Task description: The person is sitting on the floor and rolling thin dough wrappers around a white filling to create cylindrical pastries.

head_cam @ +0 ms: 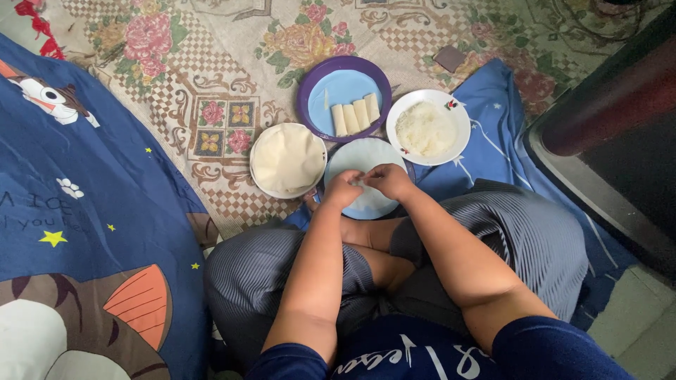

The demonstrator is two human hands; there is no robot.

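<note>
My left hand [341,190] and my right hand [389,180] meet over a pale blue plate [366,151] on the floor in front of my crossed legs. Both pinch a small white wrapper [361,182] between the fingertips; most of it is hidden by my fingers. Beyond them, a purple plate [310,84] holds three finished white rolls [355,115] side by side. A white plate [458,112] to its right carries a heap of white shredded filling [424,129]. Left of my hands a white plate bears a stack of round pale wrappers [287,158].
The plates rest on a floral patterned mat [211,84]. A blue cartoon-print blanket [84,211] covers the left side. A blue cloth [500,134] lies under my right knee. A dark piece of furniture [612,127] stands at the right. A small dark square object [449,58] lies behind the plates.
</note>
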